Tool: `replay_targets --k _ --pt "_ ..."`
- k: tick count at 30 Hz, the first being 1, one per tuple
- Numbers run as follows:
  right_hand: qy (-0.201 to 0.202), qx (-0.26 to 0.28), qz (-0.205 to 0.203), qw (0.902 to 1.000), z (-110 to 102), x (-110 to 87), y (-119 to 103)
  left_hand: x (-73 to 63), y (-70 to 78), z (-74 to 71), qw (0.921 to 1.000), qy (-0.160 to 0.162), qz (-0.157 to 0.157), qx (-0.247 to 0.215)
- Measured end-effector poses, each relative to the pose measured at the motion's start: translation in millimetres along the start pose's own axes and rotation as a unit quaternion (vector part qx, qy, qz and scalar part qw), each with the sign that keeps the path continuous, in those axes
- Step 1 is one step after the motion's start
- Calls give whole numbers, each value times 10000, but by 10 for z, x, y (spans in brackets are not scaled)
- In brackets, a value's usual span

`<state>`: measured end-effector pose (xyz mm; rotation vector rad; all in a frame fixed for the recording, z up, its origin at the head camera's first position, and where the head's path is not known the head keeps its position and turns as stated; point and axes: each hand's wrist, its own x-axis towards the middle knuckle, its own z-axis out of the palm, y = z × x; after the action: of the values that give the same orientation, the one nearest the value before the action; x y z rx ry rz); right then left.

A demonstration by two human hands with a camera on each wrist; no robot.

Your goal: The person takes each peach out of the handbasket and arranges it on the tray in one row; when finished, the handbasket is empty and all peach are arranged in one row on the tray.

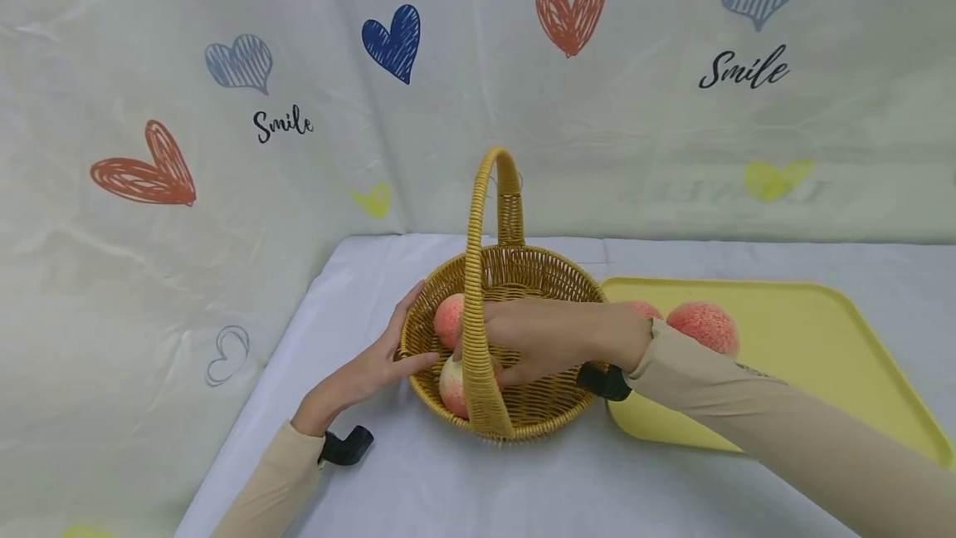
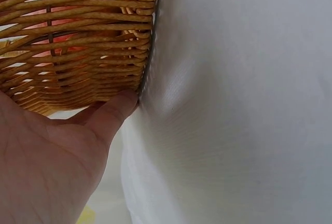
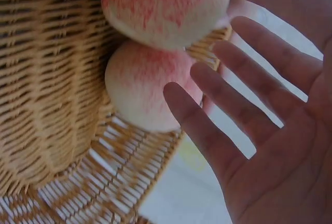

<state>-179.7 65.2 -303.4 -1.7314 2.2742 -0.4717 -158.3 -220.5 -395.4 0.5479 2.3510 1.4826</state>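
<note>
A wicker basket with a tall arched handle stands on the table. My left hand holds its left side, thumb over the rim, while a fingertip presses low on the outer weave in the left wrist view. Inside the basket lie two pink and cream peaches, one farther back and one nearer, partly behind the handle. My right hand reaches into the basket from the right, partly behind the handle. Its fingers are spread and straight beside the peaches in the right wrist view, with nothing gripped.
A yellow tray lies to the right of the basket. On it sit two more peaches, one in plain sight and another partly hidden by the right forearm. A white curtain printed with hearts hangs behind the table.
</note>
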Motion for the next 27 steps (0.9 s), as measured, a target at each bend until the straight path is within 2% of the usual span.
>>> replay_targets --k 4,7,9,14,18,21,27 --pt "-255 301 -391 9985 85 112 5 -8 -19 14 9999 0 102 -33" --pt "-231 351 -652 9970 130 145 14 -13 -29 23 9999 -19 131 -59" --pt "-160 495 -674 9964 149 153 17 -14 -27 27 9999 -14 125 -49" --pt "-40 813 -164 9965 113 86 20 0 -10 26 9999 -4 101 17" --pt "-22 422 253 9988 65 -31 43 4 1 10 9999 -7 104 24" --pt "-131 257 425 9987 69 -74 53 -5 9 -1 9999 -3 104 21" --pt "-579 436 607 9955 100 -59 24 2 0 -1 10000 -13 89 -23"
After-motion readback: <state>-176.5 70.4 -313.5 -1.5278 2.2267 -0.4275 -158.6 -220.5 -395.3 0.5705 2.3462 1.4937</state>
